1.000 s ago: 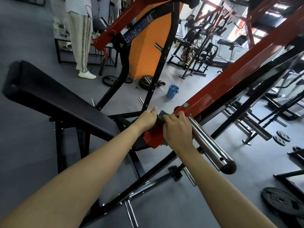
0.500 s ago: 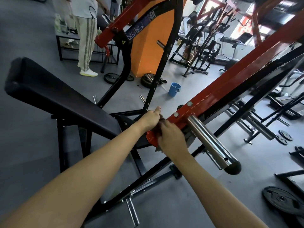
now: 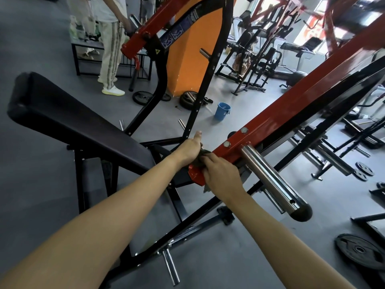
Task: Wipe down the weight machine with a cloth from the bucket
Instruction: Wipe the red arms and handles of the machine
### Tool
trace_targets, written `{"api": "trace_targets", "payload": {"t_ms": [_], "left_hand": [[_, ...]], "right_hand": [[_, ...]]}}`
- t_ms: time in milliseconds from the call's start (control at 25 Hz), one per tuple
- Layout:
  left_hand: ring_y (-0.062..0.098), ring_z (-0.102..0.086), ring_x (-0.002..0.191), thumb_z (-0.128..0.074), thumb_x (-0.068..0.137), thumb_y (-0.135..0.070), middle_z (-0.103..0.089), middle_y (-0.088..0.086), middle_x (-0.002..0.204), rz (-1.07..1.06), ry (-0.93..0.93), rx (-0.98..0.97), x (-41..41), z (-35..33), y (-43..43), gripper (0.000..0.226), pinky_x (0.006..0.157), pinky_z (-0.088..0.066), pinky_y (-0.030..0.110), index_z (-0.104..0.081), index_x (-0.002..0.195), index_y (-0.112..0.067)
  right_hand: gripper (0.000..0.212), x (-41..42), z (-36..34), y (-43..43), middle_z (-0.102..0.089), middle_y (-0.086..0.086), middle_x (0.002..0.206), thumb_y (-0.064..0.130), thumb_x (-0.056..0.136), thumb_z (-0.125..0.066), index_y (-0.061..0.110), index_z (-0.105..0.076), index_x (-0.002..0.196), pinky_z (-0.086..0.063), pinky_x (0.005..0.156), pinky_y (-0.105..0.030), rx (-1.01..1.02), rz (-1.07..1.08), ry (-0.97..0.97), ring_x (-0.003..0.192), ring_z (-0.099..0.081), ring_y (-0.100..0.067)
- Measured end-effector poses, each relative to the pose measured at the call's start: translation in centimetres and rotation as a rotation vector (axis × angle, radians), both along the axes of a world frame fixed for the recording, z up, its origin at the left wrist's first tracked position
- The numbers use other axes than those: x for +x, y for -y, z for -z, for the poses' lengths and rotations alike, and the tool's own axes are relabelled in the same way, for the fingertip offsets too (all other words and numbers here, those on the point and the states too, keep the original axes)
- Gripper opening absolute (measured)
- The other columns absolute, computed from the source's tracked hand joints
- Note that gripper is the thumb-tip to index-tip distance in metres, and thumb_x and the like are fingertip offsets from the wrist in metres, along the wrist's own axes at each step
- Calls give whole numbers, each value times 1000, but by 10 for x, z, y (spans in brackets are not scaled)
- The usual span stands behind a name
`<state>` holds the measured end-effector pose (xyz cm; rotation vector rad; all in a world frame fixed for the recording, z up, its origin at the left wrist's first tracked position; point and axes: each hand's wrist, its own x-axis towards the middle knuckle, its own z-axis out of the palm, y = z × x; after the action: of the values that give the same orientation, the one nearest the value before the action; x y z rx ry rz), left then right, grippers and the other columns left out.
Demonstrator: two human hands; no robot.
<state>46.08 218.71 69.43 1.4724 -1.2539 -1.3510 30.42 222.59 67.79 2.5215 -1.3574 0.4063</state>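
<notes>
Right hand [image 3: 223, 178] clamps dark grey cloth [image 3: 200, 157] onto end of red steel lever arm [image 3: 291, 113] for scrubbing pressure; left hand [image 3: 190, 147] grips cloth's far side, likely stopping slip.

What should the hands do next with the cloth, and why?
Probably slide the cloth up the red arm toward its bolts. The left hand and right hand both hold it bunched at the arm's lowest end, beside the chrome peg, so the long stretch above has no cloth on it.
</notes>
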Motion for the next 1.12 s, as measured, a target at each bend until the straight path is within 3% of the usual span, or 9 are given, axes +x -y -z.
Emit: {"api": "trace_targets", "payload": {"t_ms": [160, 360, 560, 680, 800, 880, 920, 1040, 1120], "left_hand": [[22, -66, 100, -23, 108, -56, -69, 9, 104, 7, -29, -20, -3, 7, 7, 60, 104, -49, 49, -64, 111, -13], [24, -61, 116, -32, 108, -50, -67, 8, 120, 112, 89, -74, -12, 9, 11, 51, 108, -44, 47, -64, 123, -14], [18, -59, 103, -37, 108, -52, -63, -1, 108, 242, 229, -143, -26, 8, 8, 42, 88, -43, 38, -59, 118, -19], [19, -61, 101, -38, 105, -57, -66, 1, 112, 269, 326, -186, -28, 7, 12, 46, 86, -45, 39, -60, 117, -19], [16, -61, 96, -36, 104, -60, -63, -3, 105, 304, 381, -191, -29, 9, 14, 45, 81, -43, 37, -56, 118, -22], [13, -59, 91, -34, 104, -61, -60, -7, 98, 312, 386, -178, -29, 10, 13, 42, 76, -42, 35, -53, 114, -25], [11, -58, 89, -33, 105, -61, -60, -7, 97, 314, 386, -170, -30, 10, 12, 40, 75, -41, 33, -51, 113, -26], [15, -59, 94, -32, 105, -61, -63, 0, 106, 334, 377, -159, -30, 8, 10, 44, 81, -44, 37, -50, 118, -24], [17, -60, 97, -32, 104, -63, -62, -1, 105, 332, 365, -152, -29, 9, 10, 45, 84, -45, 39, -50, 119, -24]], "right_hand": [[30, -18, -3, 1, -65, -3, 130, 6, 96, -58, 7, -68, 124, -58, 83, -37, -120, 60, 323, 98, -67, -24], [19, -16, 30, -28, -43, -8, 139, 2, 94, -50, 4, -56, 112, -61, 64, -35, 88, -5, 331, 74, -62, -20], [23, -30, 27, -19, -50, 0, 132, 0, 96, -55, 13, -55, 116, -61, 78, -35, 5, 190, 736, 95, -60, -12], [26, -20, 40, -36, -51, 2, 132, 10, 101, -51, 16, -55, 127, -59, 81, -35, 108, 252, 748, 94, -58, -4], [25, -20, 33, -32, -51, 10, 129, 10, 104, -49, 18, -57, 127, -57, 80, -25, 118, 277, 784, 88, -55, 2], [21, -17, 24, -26, -44, 28, 124, 17, 106, -48, 24, -55, 124, -58, 81, -34, 62, 325, 906, 93, -57, -2], [23, -12, 23, -27, -42, 27, 128, 19, 107, -47, 24, -53, 128, -59, 83, -35, 63, 352, 942, 95, -56, -2], [52, 11, 37, -42, -27, -4, 157, 16, 105, -51, 14, -32, 153, -48, 83, -4, 183, 346, 861, 94, -48, 2], [65, 16, 40, -45, -13, -10, 163, 12, 103, -54, 8, -19, 158, -36, 76, 7, 236, 317, 803, 90, -46, 2]]}}
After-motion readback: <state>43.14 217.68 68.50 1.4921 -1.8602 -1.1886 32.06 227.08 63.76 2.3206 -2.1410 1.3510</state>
